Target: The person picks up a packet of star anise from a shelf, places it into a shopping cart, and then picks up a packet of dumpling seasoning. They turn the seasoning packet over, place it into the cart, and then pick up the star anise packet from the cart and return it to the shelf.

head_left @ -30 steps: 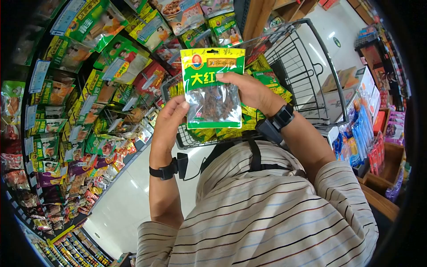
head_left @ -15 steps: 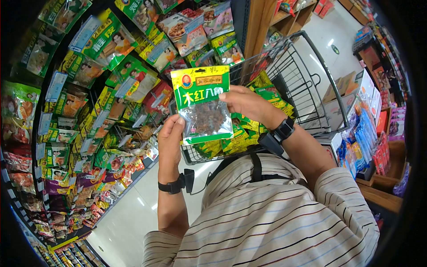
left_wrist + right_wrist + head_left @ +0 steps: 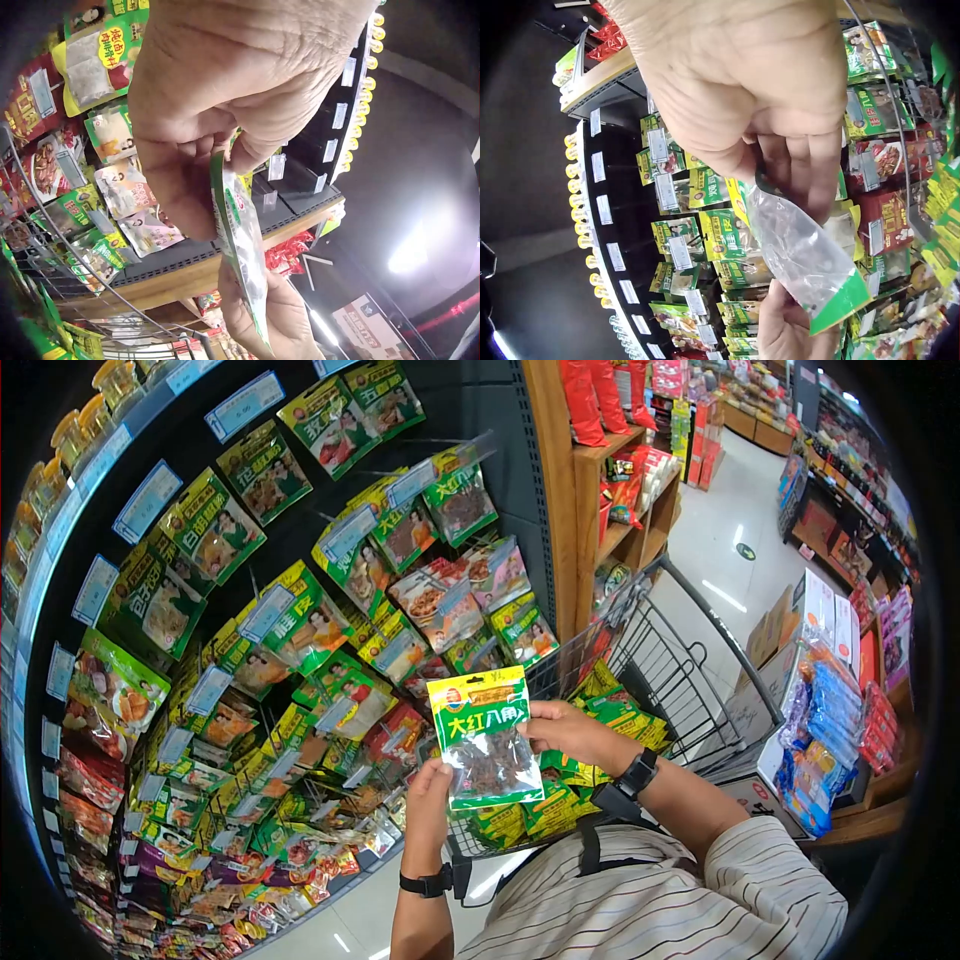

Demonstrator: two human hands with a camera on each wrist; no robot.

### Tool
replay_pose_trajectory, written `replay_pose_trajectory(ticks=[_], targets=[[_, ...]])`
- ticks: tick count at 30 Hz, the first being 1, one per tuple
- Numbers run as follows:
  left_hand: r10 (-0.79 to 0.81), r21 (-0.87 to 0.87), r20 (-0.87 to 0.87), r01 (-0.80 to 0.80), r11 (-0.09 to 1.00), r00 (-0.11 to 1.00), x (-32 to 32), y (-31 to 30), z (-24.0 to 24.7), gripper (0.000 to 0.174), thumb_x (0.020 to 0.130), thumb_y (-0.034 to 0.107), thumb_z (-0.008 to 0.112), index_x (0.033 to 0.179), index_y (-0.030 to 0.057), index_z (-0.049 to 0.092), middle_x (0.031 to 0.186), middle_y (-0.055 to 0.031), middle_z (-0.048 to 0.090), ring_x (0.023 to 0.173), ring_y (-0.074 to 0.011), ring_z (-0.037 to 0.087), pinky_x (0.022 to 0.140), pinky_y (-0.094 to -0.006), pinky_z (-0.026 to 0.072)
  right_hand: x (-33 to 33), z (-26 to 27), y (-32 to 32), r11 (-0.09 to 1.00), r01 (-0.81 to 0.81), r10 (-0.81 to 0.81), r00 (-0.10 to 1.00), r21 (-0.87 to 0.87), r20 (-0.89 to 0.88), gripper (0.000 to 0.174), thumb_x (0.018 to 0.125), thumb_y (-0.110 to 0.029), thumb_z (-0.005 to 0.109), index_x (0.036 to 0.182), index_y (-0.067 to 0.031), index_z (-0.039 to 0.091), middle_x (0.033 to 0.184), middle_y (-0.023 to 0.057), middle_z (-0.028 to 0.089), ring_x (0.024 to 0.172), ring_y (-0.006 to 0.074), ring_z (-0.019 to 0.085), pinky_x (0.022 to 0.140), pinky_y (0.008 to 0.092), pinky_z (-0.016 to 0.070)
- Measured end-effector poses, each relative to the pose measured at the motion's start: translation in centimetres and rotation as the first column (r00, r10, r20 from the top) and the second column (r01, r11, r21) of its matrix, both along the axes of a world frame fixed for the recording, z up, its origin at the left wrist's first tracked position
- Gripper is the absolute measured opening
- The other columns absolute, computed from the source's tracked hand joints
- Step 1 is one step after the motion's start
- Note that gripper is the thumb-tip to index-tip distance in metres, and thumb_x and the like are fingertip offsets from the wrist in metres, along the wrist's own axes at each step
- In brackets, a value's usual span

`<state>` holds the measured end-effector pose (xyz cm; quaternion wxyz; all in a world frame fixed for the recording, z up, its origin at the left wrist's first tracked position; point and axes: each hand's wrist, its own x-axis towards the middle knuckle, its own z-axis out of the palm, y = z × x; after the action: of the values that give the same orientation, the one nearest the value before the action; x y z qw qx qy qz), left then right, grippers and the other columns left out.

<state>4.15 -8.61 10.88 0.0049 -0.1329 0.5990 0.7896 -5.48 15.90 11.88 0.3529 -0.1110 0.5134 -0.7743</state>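
A green and yellow packet (image 3: pixel 490 745) with a clear window showing dark brown pieces is held upright between both hands in the head view. The left hand (image 3: pixel 427 810) pinches its lower left edge, thumb on the front. On the right edge, higher up, the right hand (image 3: pixel 580 735) grips with its thumb in front. The left wrist view shows the packet (image 3: pixel 244 240) nearly edge-on below the left hand (image 3: pixel 225 90). From the right wrist camera, the packet's clear window (image 3: pixel 802 240) hangs below the right hand (image 3: pixel 757 90), whose fingers curl behind it.
Racks of hanging seasoning packets (image 3: pixel 300 620) fill the left side. Behind the right hand stands a wire shopping cart (image 3: pixel 690 680) holding many yellow-green packets (image 3: pixel 620 710). A wooden shelf post (image 3: pixel 550 490) rises behind the cart, and boxes with blue packs (image 3: pixel 825 710) are at the right.
The view has tilted up, showing more of the upper rack. In the head view the packet and both hands sit lower in the picture, with both hands still holding the packet's sides.
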Motion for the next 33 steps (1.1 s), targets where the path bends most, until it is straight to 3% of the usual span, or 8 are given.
replay_pose_trajectory(ticks=[7, 15, 21, 24, 26, 33], targets=[[-0.018, -0.060, 0.018, 0.019, 0.998, 1.000, -0.3, 1.2, 0.9, 0.019, 0.098, 0.018, 0.053, 0.107, 0.0045, 0.063, 0.088, 0.0059, 0.058, 0.077, -0.0034, 0.048, 0.071, -0.0198, 0.0369, 0.2, 1.5, 1.5, 0.999, -0.029, 0.032, 0.996, 0.034, -0.082, 0.036, 0.099, -0.017, 0.055, 0.135, -0.0106, 0.055, 0.115, -0.0029, 0.062, 0.096, 0.0075, 0.056, 0.082, 0.0288, 0.0485], [-0.045, -0.116, 0.092, 0.055, 0.992, 0.995, -0.6, 2.9, 2.7, 0.021, 0.098, 0.019, 0.053, 0.110, 0.0056, 0.062, 0.086, 0.0083, 0.056, 0.071, -0.0015, 0.044, 0.061, -0.0193, 0.0316, 0.0, 1.5, 2.9, 0.997, 0.018, -0.009, 0.993, 0.080, -0.114, 0.034, 0.099, -0.021, 0.055, 0.133, -0.0133, 0.057, 0.114, -0.0047, 0.062, 0.096, 0.0068, 0.055, 0.082, 0.0292, 0.0478], [-0.112, -0.110, 0.066, 0.119, 0.987, 0.991, -2.2, 4.1, 4.4, 0.027, 0.098, 0.022, 0.056, 0.118, 0.0048, 0.060, 0.095, 0.0054, 0.061, 0.080, -0.0037, 0.051, 0.069, -0.0200, 0.0386, -1.3, 2.2, 3.9, 0.995, 0.071, -0.064, 0.992, 0.065, -0.113, 0.029, 0.100, -0.019, 0.054, 0.127, -0.0117, 0.059, 0.105, -0.0051, 0.062, 0.090, 0.0050, 0.054, 0.079, 0.0269, 0.0471], [-0.187, -0.190, -0.126, 0.161, 0.968, 0.974, -3.9, 5.5, 4.8, 0.031, 0.097, 0.023, 0.058, 0.122, 0.0036, 0.059, 0.103, 0.0025, 0.062, 0.088, -0.0073, 0.055, 0.079, -0.0233, 0.0436, -2.0, 3.5, 4.5, 0.995, 0.082, -0.070, 0.984, 0.064, -0.165, 0.026, 0.099, -0.019, 0.054, 0.124, -0.0096, 0.059, 0.096, -0.0073, 0.060, 0.080, 0.0030, 0.052, 0.072, 0.0233, 0.0455], [-0.233, -0.253, -0.060, 0.211, 0.944, 0.971, -5.2, 5.4, 5.1, 0.038, 0.094, 0.022, 0.064, 0.126, 0.0023, 0.056, 0.115, -0.0026, 0.063, 0.101, -0.0115, 0.056, 0.092, -0.0285, 0.0438, -2.7, 4.3, 4.9, 0.989, 0.087, -0.055, 0.970, 0.123, -0.238, 0.026, 0.099, -0.019, 0.054, 0.122, -0.0091, 0.060, 0.093, -0.0079, 0.059, 0.076, 0.0026, 0.050, 0.069, 0.0223, 0.0447], [-0.240, -0.123, -0.158, 0.222, 0.967, 0.958, -9.8, 8.0, 6.4, 0.040, 0.091, 0.017, 0.070, 0.126, 0.0031, 0.055, 0.116, -0.0024, 0.063, 0.103, -0.0116, 0.059, 0.092, -0.0297, 0.0463, -5.8, 6.0, 7.0, 0.994, 0.102, -0.091, 0.963, 0.031, -0.255, 0.023, 0.098, -0.020, 0.056, 0.115, -0.0070, 0.063, 0.100, -0.0030, 0.064, 0.087, 0.0058, 0.058, 0.077, 0.0259, 0.0487]])
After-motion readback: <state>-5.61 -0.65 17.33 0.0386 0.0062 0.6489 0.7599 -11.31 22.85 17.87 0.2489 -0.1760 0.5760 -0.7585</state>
